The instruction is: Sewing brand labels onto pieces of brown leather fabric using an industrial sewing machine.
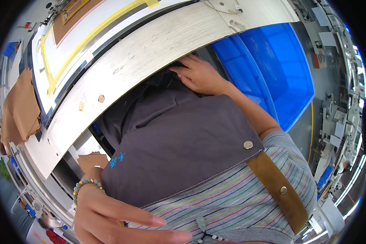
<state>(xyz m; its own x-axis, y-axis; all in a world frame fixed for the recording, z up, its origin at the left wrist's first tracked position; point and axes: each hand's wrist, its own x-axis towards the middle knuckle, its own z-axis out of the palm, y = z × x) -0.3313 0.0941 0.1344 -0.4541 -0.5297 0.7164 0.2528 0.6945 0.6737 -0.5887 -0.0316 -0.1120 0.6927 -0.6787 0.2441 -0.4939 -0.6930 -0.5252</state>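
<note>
My left hand (110, 217) is raised close in front of my chest at the lower left, two fingers stretched out and apart, nothing seen in it. A green and gold bead bracelet (85, 185) circles that wrist. At the table's near edge my right hand (199, 73) reaches down beside my lap. Its fingers look loosely spread, some of the tips lost in shadow under the edge, and I see no object in it. A dark grey apron (183, 150) with a brown strap (278, 187) covers my front, over a striped shirt (191, 207).
A worn white table (150, 61) curves across in front of me, carrying a white panel bordered with yellow tape (91, 38). Brown paper sheets (20, 110) lie at its left. Blue plastic bins (278, 69) stand to the right. Other people and machines show small at the sides.
</note>
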